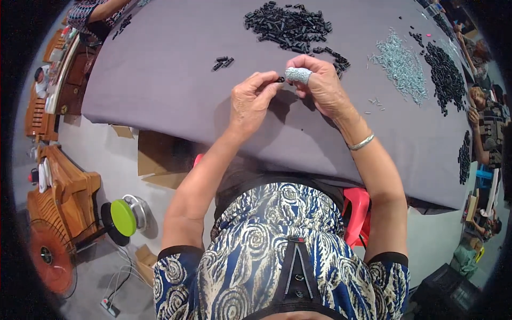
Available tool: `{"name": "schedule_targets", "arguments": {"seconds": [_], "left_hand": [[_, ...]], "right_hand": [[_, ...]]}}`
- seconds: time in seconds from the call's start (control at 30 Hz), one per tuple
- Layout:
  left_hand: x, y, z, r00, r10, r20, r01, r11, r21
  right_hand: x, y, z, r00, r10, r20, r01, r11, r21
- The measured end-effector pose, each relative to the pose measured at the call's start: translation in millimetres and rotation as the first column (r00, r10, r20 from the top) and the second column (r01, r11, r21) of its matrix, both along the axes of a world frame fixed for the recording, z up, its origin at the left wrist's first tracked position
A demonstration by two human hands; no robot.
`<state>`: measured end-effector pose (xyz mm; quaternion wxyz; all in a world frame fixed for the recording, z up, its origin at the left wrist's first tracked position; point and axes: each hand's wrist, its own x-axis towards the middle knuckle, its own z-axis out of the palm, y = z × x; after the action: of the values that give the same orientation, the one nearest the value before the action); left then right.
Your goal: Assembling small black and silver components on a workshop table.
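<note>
Above the grey cloth, my left hand (248, 102) pinches a small black cylindrical part (280, 79) between thumb and index finger. Close against its right side, my right hand (326, 89) has its fingers bent together, with a pale grey wrap (298, 75) around one finger. Whatever those fingers hold is hidden by the wrap and the hand. A few black parts (223, 63) lie on the cloth to the left of my hands. Just beyond my right hand, more black pieces (337, 60) trail off a large heap of black parts (288, 25).
Small silver pins (400, 66) are spread at the right, beside another black heap (446, 79). The table's cloth edge (176, 137) runs in front of me. A red chair (356, 213) is beneath me, and a fan (52, 256) stands lower left. Other people sit around the table.
</note>
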<state>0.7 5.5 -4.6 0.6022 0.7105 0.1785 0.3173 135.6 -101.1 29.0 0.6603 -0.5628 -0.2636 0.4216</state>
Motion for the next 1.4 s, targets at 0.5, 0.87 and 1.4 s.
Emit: {"name": "schedule_targets", "arguments": {"seconds": [0.5, 0.87, 1.4], "left_hand": [[-0.9, 1.5, -0.9, 1.000, 0.013, -0.005, -0.013, 0.999, 0.049], [-0.4, 4.4, 5.2, 0.995, 0.078, 0.056, -0.066, 0.979, -0.191], [-0.9, 1.8, 4.9, 0.997, 0.058, 0.042, -0.053, 0.992, -0.110]], "right_hand": [[-0.4, 0.7, -5.4, 0.995, 0.066, 0.075, -0.064, 0.998, -0.028], [11.4, -7.5, 10.8, 0.996, -0.072, -0.045, 0.071, 0.997, -0.011], [4.3, -6.9, -5.9, 0.240, 0.130, 0.962, 0.051, 0.988, -0.146]]}}
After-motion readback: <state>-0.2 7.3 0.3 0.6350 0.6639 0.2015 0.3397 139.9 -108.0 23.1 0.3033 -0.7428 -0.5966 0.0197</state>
